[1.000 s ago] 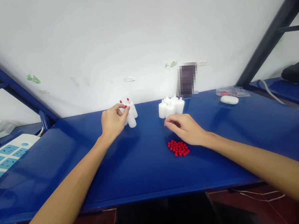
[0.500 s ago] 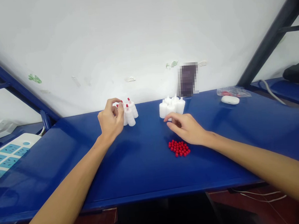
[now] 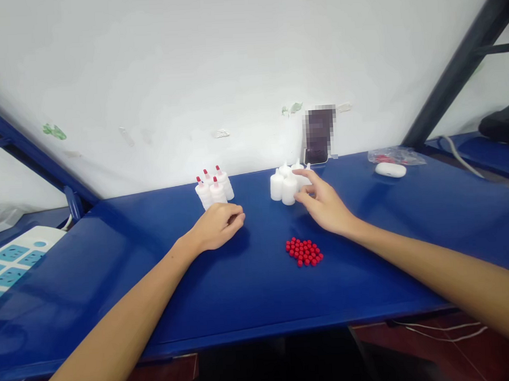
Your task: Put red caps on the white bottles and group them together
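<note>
My left hand (image 3: 222,223) hovers over the table in front of a group of white squeeze bottles with red-tipped nozzles (image 3: 218,193). Its fingers are curled in toward the thumb, and nothing shows in them. At a second group, white bottles with bare nozzles (image 3: 276,186), my right hand (image 3: 323,201) has its thumb and index finger apart beside the front bottle (image 3: 289,190). Whether the fingertips touch that bottle I cannot tell. This hand partly hides the bottles at the right. Small red caps (image 3: 304,251) lie in a loose patch nearer to me.
A phone (image 3: 317,136), partly pixelated, leans on the wall behind the bottles. Right of it are a white earbud case (image 3: 390,169) and a clear plastic bag (image 3: 400,156) with red bits. A power strip (image 3: 17,257) lies at the left. The blue table (image 3: 251,293) has its edge toward me.
My left hand has left the red-tipped bottles and moved right and toward me. My right hand has moved up and slightly right, to the front bare-nozzle bottle.
</note>
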{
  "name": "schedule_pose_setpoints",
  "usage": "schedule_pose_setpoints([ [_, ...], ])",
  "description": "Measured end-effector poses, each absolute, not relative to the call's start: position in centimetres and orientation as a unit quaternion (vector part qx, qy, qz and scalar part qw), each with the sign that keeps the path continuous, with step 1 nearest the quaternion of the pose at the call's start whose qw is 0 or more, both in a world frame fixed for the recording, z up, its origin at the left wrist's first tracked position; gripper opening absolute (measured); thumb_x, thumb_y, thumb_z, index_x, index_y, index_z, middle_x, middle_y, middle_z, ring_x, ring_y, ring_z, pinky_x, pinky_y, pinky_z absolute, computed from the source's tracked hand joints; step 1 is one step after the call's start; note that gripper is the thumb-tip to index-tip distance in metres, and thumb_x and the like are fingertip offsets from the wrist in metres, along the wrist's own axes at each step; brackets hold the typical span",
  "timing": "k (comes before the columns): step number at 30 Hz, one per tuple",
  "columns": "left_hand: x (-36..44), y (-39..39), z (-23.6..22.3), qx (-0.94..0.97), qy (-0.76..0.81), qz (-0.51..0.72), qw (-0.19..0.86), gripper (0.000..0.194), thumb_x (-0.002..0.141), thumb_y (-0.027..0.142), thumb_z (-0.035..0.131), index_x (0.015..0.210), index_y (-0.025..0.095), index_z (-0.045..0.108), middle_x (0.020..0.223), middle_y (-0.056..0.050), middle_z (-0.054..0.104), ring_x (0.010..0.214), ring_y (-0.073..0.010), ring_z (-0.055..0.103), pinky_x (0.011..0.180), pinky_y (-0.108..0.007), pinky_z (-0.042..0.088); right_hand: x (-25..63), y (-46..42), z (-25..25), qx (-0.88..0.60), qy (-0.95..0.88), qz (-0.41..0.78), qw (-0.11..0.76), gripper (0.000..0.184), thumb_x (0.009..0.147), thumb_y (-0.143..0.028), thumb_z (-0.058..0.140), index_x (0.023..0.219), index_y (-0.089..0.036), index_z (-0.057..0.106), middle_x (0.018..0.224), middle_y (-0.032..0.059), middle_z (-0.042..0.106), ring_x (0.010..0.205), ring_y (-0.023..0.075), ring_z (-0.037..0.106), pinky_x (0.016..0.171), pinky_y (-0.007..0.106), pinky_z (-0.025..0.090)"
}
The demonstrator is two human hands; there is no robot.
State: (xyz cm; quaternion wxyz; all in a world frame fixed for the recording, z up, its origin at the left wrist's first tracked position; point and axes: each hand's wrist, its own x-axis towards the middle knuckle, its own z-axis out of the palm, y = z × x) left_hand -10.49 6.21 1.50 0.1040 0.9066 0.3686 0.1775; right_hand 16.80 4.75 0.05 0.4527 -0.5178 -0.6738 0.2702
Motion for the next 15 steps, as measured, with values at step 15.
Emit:
schedule_pose_setpoints([
  [15,-7.5,2.4,3.0,0.941,0.284,0.183,0.036,0.036,0.096,0.024,0.032,0.073,0.019,0.059,0.066,-0.003,0.056,0.062,-0.0148,0.051,0.062,-0.030,0.044,16.8,5.2,-0.2,-0.449,-0.707,0.237,0.492,0.015,0.085,-0.035,0.062,0.085,-0.020,0.060,0.094,0.0032,0.057,0.085,0.0181,0.056,0.076,0.032,0.044],
])
